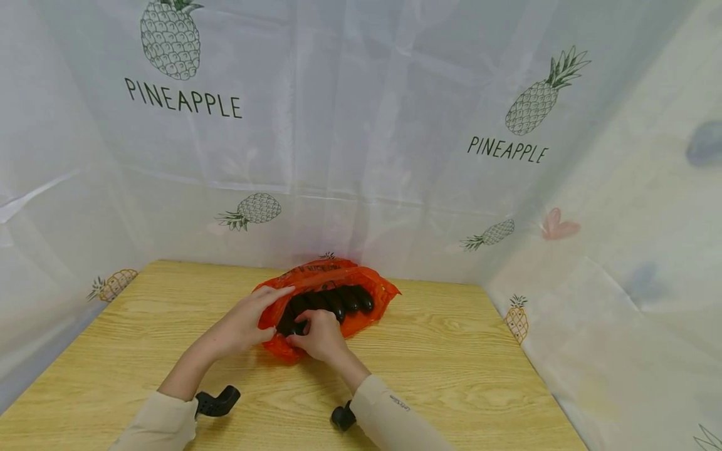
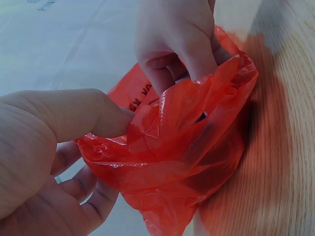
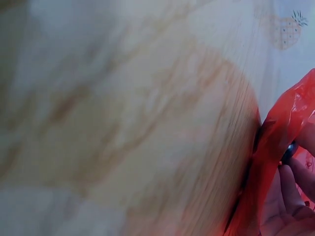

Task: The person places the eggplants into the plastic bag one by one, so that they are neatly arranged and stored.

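Note:
A red plastic bag (image 1: 369, 322) lies on the table with its mouth spread open. Several dark, glossy, oblong objects (image 1: 351, 300) sit side by side inside it. My left hand (image 1: 242, 322) is at the bag's left side; in the left wrist view its thumb (image 2: 93, 110) and fingers pinch the crumpled rim. My right hand (image 1: 320, 335) reaches into the near left part of the bag, fingers bent. In the right wrist view, a small part of a dark, shiny object (image 3: 289, 152) shows between its fingers; the rest is hidden by the hand and red film.
The bag lies near the back of a wood-grain table (image 1: 451, 376). Behind it hangs a pale curtain (image 1: 361, 156) printed with pineapples, and another sheet (image 1: 637, 282) runs along the right side. Black wrist mounts (image 1: 219, 402) stick out beside both sleeves.

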`<state>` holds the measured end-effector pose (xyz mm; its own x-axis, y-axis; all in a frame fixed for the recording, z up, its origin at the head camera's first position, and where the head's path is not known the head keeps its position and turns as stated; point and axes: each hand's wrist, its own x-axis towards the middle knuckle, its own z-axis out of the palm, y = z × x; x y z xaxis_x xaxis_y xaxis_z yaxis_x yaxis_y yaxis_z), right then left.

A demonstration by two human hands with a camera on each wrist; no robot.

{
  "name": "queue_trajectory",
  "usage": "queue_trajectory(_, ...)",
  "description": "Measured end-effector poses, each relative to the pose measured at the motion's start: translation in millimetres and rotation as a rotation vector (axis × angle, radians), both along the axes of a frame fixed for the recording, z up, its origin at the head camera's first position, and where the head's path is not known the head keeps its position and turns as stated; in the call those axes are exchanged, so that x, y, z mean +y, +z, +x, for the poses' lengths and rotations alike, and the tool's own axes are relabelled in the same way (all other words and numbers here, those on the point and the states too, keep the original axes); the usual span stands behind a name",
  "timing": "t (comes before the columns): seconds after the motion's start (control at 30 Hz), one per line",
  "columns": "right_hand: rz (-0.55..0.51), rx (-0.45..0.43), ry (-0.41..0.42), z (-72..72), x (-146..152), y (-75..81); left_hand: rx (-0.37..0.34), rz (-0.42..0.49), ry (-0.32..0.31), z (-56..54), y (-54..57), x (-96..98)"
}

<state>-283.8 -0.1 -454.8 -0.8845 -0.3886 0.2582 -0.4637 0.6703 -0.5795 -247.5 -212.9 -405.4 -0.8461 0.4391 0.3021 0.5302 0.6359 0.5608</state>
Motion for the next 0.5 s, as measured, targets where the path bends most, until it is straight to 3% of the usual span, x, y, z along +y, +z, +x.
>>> queue_trajectory(0.5, 0.033, 0.004, 0.009, 3.2, 21, 5.7, -0.002, -0.014, -0.006, 0.3, -1.4, -0.1)
